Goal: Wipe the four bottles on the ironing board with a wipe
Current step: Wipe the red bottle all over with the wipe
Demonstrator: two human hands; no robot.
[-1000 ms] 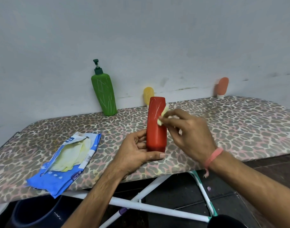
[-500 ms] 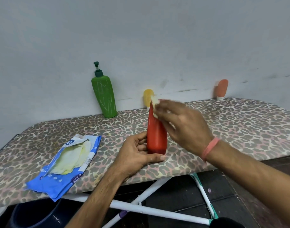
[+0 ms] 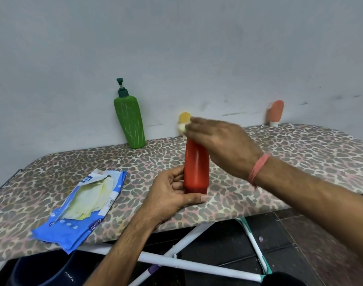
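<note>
Head view, frame centre: red bottle point(image 3: 196, 166) upright on ironing board point(image 3: 289, 162), left hand point(image 3: 169, 194) gripping its base, right hand point(image 3: 217, 141) pinching wipe point(image 3: 181, 127) at top; likely light, smooth, slippery plastic, best steadied low.

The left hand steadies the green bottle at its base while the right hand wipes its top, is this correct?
Not quite. In the head view, the left hand steadies the red bottle, not the green one; the right hand wipes its top with the wipe.
</note>
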